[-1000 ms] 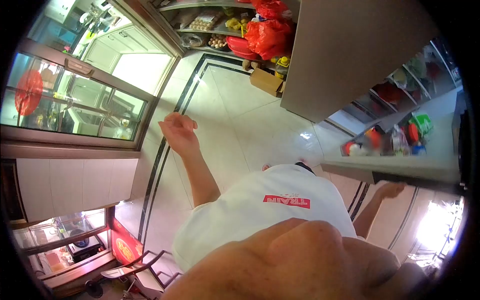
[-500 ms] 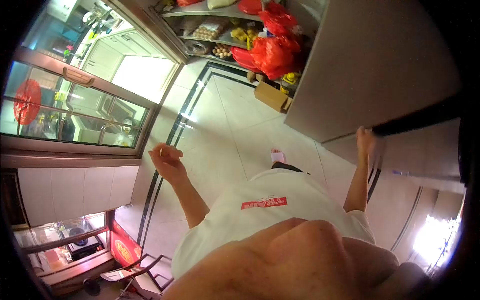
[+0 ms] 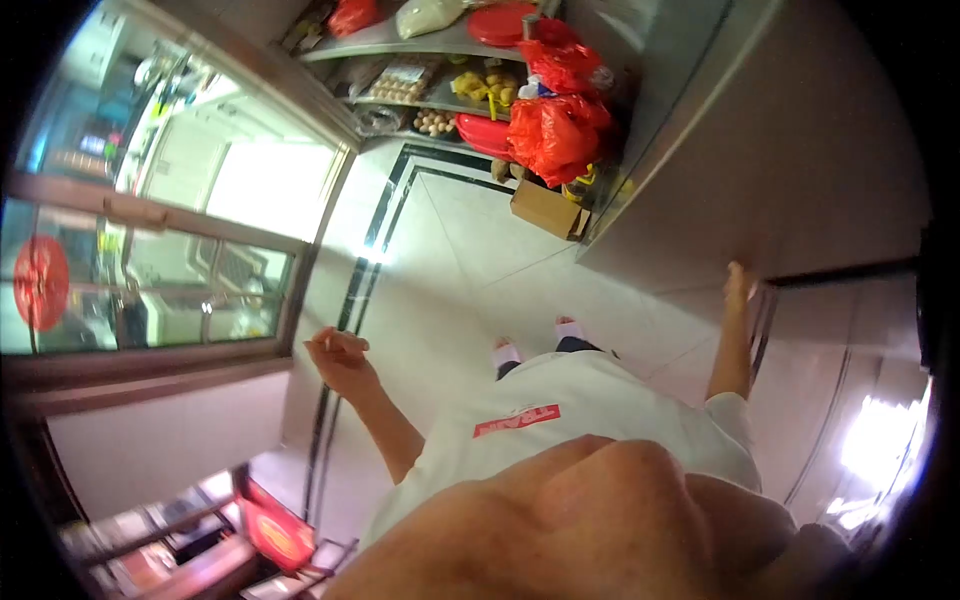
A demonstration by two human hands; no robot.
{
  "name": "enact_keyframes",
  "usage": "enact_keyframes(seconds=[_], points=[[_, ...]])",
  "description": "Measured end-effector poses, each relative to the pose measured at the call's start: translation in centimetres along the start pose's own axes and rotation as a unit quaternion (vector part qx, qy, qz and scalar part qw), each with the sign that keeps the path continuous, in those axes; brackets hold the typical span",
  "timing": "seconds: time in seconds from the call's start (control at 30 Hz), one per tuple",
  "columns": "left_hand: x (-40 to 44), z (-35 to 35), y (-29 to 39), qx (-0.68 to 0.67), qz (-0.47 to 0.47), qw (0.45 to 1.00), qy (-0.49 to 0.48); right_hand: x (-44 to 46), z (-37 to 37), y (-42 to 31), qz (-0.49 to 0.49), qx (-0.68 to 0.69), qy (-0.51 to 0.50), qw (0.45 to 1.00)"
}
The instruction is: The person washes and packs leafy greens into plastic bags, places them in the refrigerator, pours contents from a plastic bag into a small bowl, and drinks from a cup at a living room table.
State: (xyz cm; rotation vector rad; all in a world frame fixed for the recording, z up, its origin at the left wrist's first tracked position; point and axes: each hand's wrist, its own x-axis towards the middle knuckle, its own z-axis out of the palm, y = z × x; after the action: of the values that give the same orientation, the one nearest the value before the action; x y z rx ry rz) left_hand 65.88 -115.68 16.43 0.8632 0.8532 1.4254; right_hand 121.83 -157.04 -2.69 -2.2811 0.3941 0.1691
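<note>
At left, my left hand (image 3: 342, 360) hangs in the air above the pale floor, its fingers loosely bent and apart with nothing between them. On the right, my right hand (image 3: 738, 284) is at the grey metallic cabinet door (image 3: 790, 170), near the dark gap along its edge. Its fingertips look spread against the door, though they are small and slightly blurred. The door is closed and hides the shelves behind it.
Ahead stand shelves (image 3: 440, 40) with eggs (image 3: 435, 122), red bags (image 3: 560, 135) and a red basin. A cardboard box (image 3: 548, 208) lies on the floor (image 3: 450, 260) before them. A glass-paned door (image 3: 150, 280) is at left. Both my feet show below my white shirt (image 3: 590, 410).
The compartment with items inside, open at first, is now closed. My right hand has moved up and left with its door. My left hand has dropped lower in view. Both feet now show.
</note>
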Motion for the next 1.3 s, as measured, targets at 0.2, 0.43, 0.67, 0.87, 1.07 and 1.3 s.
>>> enact_keyframes(seconds=[0.2, 0.43, 0.67, 0.87, 1.07, 1.3], points=[[4.7, 3.7, -0.8, 0.010, -0.083, 0.977, -0.194, -2.8, -5.6, -4.7, -0.083, -0.009, 0.223, 0.971], [-2.6, 8.0, -0.2, -0.002, -0.096, 0.956, -0.276, -0.5, -9.3, -4.8, -0.089, 0.124, 0.098, 0.983], [-19.2, 13.5, -5.0, 0.029, -0.127, 0.935, -0.328, 0.3, -11.9, -3.3, -0.189, -0.034, 0.003, 0.981], [-33.1, 20.6, -6.4, 0.225, -0.141, 0.843, -0.468, 0.2, -13.7, -2.8, -0.294, -0.021, -0.037, 0.955], [-36.9, 25.1, -7.5, 0.275, -0.110, 0.802, -0.519, 1.0, -13.9, -1.9, -0.345, -0.035, -0.063, 0.936], [-39.1, 32.4, -9.1, 0.312, -0.034, 0.753, -0.579, -4.1, -14.7, 0.8, -0.413, 0.028, -0.015, 0.910]])
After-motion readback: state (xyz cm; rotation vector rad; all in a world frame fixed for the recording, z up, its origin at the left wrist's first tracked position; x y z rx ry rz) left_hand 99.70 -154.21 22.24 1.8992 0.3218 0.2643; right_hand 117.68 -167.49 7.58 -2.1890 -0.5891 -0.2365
